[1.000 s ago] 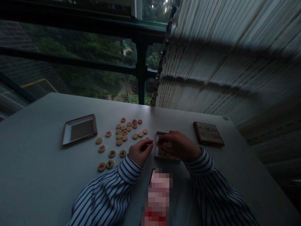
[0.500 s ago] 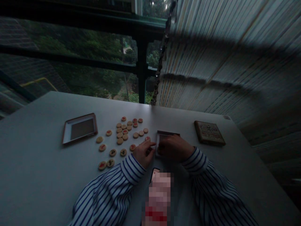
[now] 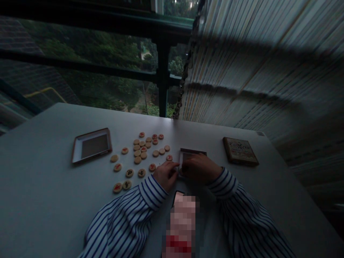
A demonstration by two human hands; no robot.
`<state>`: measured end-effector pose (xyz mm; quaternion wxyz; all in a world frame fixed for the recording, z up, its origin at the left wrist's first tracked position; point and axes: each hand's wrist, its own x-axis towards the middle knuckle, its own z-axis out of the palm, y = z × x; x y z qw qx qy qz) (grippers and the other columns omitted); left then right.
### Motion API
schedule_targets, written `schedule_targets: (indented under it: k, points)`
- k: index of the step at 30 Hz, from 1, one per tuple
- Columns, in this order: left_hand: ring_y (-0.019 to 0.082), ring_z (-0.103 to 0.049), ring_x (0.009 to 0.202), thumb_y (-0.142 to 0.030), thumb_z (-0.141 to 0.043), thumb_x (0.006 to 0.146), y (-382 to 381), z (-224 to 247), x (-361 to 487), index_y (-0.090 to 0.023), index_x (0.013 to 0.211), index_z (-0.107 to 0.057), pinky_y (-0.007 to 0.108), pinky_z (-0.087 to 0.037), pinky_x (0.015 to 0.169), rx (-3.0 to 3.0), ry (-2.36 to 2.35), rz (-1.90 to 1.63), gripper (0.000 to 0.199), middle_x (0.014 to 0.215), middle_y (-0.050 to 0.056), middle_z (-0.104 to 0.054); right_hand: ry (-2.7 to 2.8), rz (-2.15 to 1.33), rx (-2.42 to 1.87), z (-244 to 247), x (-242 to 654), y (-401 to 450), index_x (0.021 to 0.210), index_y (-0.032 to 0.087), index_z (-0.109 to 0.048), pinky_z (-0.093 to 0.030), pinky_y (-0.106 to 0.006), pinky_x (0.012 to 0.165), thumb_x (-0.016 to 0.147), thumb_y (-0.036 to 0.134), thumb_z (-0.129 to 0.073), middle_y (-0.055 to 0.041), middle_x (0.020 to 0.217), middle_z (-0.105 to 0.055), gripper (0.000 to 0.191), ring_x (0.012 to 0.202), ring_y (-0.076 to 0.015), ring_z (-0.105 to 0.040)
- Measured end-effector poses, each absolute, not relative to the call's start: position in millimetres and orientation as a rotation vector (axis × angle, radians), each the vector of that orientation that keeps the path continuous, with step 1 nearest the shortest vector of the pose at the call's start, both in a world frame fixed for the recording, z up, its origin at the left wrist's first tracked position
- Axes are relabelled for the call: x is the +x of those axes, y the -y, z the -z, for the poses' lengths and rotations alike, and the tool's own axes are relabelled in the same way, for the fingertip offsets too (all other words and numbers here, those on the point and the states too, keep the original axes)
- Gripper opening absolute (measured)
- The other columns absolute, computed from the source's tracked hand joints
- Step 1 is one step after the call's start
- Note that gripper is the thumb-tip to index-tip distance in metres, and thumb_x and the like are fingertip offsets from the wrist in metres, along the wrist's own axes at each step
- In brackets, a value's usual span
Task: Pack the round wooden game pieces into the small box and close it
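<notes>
Just ahead of me on the table stands a shallow open box (image 3: 194, 150), its front half covered by my hands. My left hand (image 3: 166, 175) is closed at the box's left wall, fingertips on the rim. Over the inside of the box, my right hand (image 3: 201, 167) has curled fingers pointing down; whatever they grip is hidden and dark. Round wooden Chinese chess pieces (image 3: 143, 155) lie scattered left of the box. Some show red characters, a few show black ones, and others are plain side up. One red-marked piece (image 3: 152, 167) lies close to my left hand.
A shallow tray-like box lid (image 3: 77, 152) lies at the left of the white table (image 3: 48, 193). At the right lies a flat patterned box (image 3: 240, 151). A phone (image 3: 178, 195), mostly blurred out, is between my forearms. Window and striped curtain stand behind.
The view has shifted very slightly. Both hands stay at the open box in nearly the same pose, and the chess pieces lie as before.
</notes>
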<state>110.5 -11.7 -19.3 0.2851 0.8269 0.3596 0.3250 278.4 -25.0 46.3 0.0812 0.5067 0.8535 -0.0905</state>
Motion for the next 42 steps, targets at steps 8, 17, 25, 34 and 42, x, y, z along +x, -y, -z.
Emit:
schedule_targets:
  k: [8,17,25,34,42]
  points:
    - [0.016,-0.060,0.074,-0.009,-0.049,0.066,12.4,18.1,110.9,-0.013,0.093,-0.058,0.030,-0.051,0.067,2.206,-0.951,-0.882,0.028,0.085,0.009,-0.062,-2.606,0.286,1.496,-48.5,280.0,23.9,0.078,0.018,-0.064,-0.033,-0.024,0.063,0.081,0.032,-0.043,-0.0065,0.078,-0.065,0.025,0.074,-0.0145,-0.057]
    - [0.017,-0.061,0.075,-0.008,-0.049,0.065,11.8,18.7,111.0,-0.012,0.093,-0.058,0.030,-0.051,0.068,2.218,-0.947,-0.883,0.030,0.085,0.009,-0.063,-2.577,0.299,1.483,-48.3,278.8,24.1,0.077,0.019,-0.065,-0.034,-0.024,0.064,0.079,0.030,-0.045,-0.0059,0.079,-0.066,0.023,0.076,-0.0151,-0.058]
    - [0.016,-0.061,0.075,-0.008,-0.050,0.064,11.8,20.2,110.2,-0.014,0.093,-0.058,0.030,-0.050,0.070,2.221,-0.943,-0.879,0.031,0.085,0.008,-0.063,-2.565,0.354,1.477,-54.1,276.7,24.7,0.078,0.021,-0.066,-0.033,-0.025,0.065,0.078,0.027,-0.048,-0.0050,0.080,-0.066,0.019,0.080,-0.0159,-0.058]
    - [0.016,-0.060,0.071,-0.008,-0.049,0.065,11.6,18.6,111.0,-0.013,0.092,-0.059,0.029,-0.051,0.066,2.226,-0.945,-0.880,0.030,0.082,0.008,-0.063,-2.557,0.340,1.459,-54.5,276.5,25.8,0.079,0.023,-0.066,-0.032,-0.026,0.063,0.079,0.029,-0.046,-0.0040,0.080,-0.067,0.020,0.079,-0.0166,-0.059]
    - [0.016,-0.061,0.070,-0.008,-0.049,0.064,12.2,18.3,111.3,-0.011,0.092,-0.058,0.030,-0.051,0.066,2.237,-0.935,-0.894,0.030,0.080,0.009,-0.063,-2.557,0.367,1.446,-55.1,275.7,25.9,0.079,0.024,-0.066,-0.033,-0.026,0.065,0.079,0.027,-0.046,-0.0035,0.080,-0.067,0.021,0.080,-0.0163,-0.058]
